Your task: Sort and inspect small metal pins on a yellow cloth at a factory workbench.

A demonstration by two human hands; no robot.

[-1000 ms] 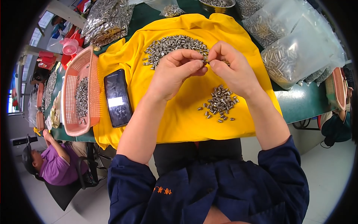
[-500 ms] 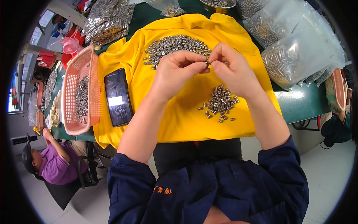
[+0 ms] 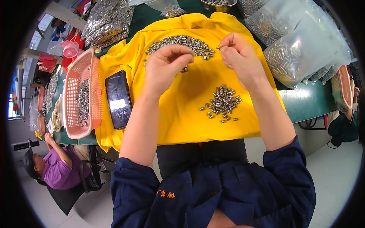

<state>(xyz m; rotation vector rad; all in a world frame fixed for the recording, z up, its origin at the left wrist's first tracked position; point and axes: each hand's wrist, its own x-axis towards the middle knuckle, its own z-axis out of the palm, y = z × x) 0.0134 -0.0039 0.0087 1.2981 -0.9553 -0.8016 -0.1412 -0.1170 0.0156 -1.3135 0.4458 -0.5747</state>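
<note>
My left hand (image 3: 166,68) hovers over the near edge of a large pile of small metal cylinders (image 3: 186,42) on a yellow cloth (image 3: 182,129). Its thumb and forefinger curl almost together; whatever is between them is hidden. One metal piece (image 3: 185,69) shows just below its fingers, held or lying there, I cannot tell which. To the right of the pile, my right hand (image 3: 241,59) is raised, with thumb and forefinger pinching a thin dark pin-like piece (image 3: 218,48). A smaller heap of pointed metal pieces (image 3: 224,100) lies on the cloth nearer to me.
A black phone (image 3: 118,99) lies left of my arm, beside a pink basket (image 3: 97,110) with more metal pieces. Clear bags of metal parts (image 3: 283,62) crowd the right side. A metal bowl (image 3: 218,7) stands at the back. A person in purple (image 3: 59,171) sits at left.
My hands were together at the middle, fingertips meeting on a small piece. They have parted: the left moved left toward the pile, the right up and slightly right.
</note>
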